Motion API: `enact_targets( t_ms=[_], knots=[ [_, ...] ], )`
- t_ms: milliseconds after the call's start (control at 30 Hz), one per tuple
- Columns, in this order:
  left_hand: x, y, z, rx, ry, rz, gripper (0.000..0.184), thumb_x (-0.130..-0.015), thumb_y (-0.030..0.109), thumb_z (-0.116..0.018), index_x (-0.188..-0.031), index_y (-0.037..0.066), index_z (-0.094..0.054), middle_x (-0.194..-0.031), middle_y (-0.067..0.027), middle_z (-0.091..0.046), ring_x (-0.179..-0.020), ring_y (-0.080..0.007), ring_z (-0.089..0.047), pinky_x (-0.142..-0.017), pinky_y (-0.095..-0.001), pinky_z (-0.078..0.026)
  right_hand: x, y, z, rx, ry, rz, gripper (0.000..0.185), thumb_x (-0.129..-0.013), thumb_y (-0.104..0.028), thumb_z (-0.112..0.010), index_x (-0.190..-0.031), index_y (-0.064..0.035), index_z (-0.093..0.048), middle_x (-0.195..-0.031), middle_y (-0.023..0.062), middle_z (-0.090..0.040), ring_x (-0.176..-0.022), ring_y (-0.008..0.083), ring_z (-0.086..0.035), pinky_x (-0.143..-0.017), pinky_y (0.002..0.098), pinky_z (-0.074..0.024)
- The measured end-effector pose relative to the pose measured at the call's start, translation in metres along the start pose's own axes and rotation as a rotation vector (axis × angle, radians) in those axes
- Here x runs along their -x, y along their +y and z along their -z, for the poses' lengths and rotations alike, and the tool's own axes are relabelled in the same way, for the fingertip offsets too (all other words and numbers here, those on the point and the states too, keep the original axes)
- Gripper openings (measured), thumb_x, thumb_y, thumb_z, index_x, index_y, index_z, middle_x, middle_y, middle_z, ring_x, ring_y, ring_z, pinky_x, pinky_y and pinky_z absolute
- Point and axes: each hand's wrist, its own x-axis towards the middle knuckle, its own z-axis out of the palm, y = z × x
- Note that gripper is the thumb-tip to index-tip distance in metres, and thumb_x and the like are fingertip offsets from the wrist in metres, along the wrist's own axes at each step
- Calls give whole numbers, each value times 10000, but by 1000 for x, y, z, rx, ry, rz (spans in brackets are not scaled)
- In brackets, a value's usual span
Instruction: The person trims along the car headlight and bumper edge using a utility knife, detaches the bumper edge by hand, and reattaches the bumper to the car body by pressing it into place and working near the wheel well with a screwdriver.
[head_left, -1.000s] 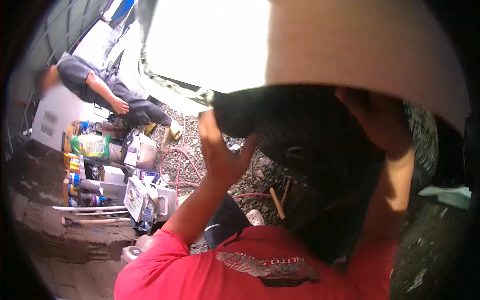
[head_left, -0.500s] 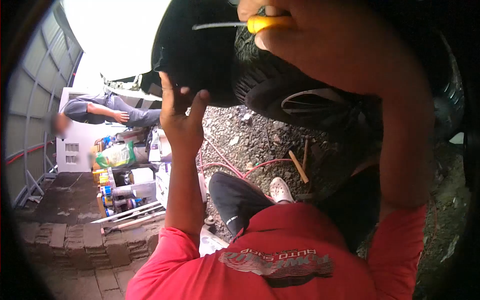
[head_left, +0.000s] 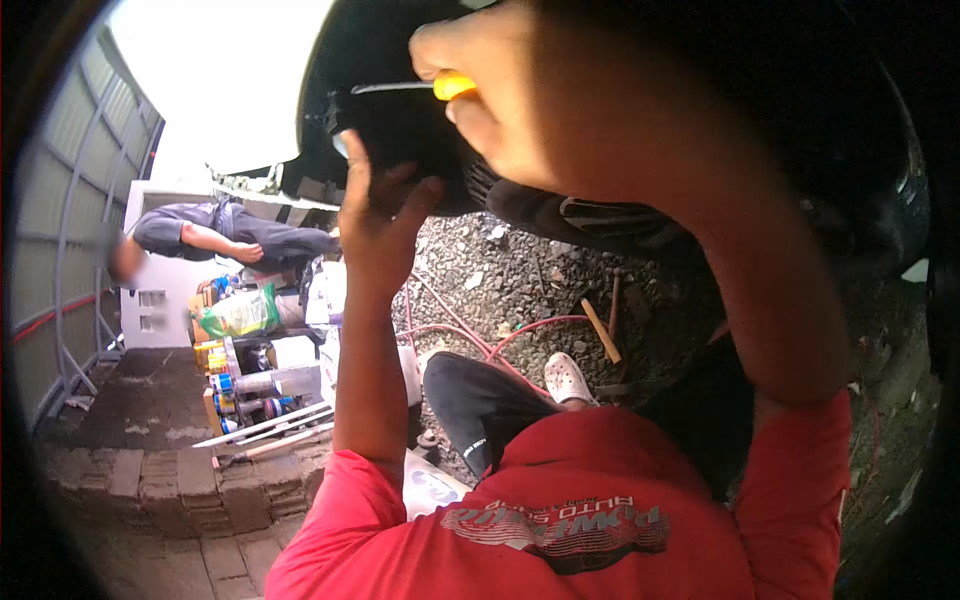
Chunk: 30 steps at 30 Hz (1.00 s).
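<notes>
My right hand (head_left: pixel 500 105) is closed round the yellow handle of a screwdriver (head_left: pixel 452 87). Its thin metal shaft points left, across the dark lining of a wheel arch (head_left: pixel 400 125). Lower and to the left, my left hand (head_left: pixel 385 205) reaches up with fingers spread, its index fingertip at the lining near the edge of the white body panel (head_left: pixel 235 80). Whether that fingertip presses on the lining I cannot tell. A tire (head_left: pixel 540 205) sits behind my right hand and forearm, which hide much of it.
Gravel (head_left: pixel 470 255) covers the ground, with a red hose (head_left: pixel 450 328) and a wooden stick (head_left: pixel 600 330) on it. To the left, a shelf holds cans and bottles (head_left: pixel 260 385). Another person (head_left: pixel 215 235) stands beyond it. A corrugated wall (head_left: pixel 75 200) borders the far left.
My right hand has moved left and down with the screwdriver, bringing its tip nearer my left hand. My left hand has shifted slightly right.
</notes>
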Motion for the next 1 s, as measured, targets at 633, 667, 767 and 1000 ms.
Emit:
enact_targets(
  t_ms=[633, 667, 767, 1000],
  knots=[
    [11, 98, -4, 1766, -337, 59, 740, -986, 95, -630, -1633, -90, -321, -1663, -256, -408, -1564, -359, -390, -1244, -461, -446, 8, -1, 7, 7, 249, -50, 293, -890, -36, -695, -1178, -14, -750, -1162, 243, -757, -1120, 376, -748, -954, 446, -618],
    [4, 103, -10, 1857, -349, 71, 772, -952, 64, -654, -1631, -80, -317, -1655, -263, -411, -1566, -378, -382, -1252, -471, -453, -1, 3, 8, -42, 175, -60, 282, -893, -39, -692, -1168, -16, -749, -1121, 237, -763, -1092, 378, -756, -920, 458, -624],
    [-14, 108, -25, 2091, -452, 70, 786, -916, 19, -676, -1620, -71, -339, -1657, -265, -409, -1560, -391, -385, -1239, -478, -475, -12, 3, 7, -81, 99, -65, 251, -900, -51, -690, -1141, -16, -749, -1074, 224, -766, -1045, 373, -763, -876, 468, -628],
    [-34, 111, -37, 2093, -555, 38, 753, -900, 13, -700, -1568, -116, -378, -1564, -288, -487, -1497, -409, -438, -1173, -464, -524, -23, 14, -23, 36, 496, 59, 157, -932, -119, -706, -1024, -1, -754, -1031, 178, -747, -910, 319, -749, -799, 451, -611]
  ],
)
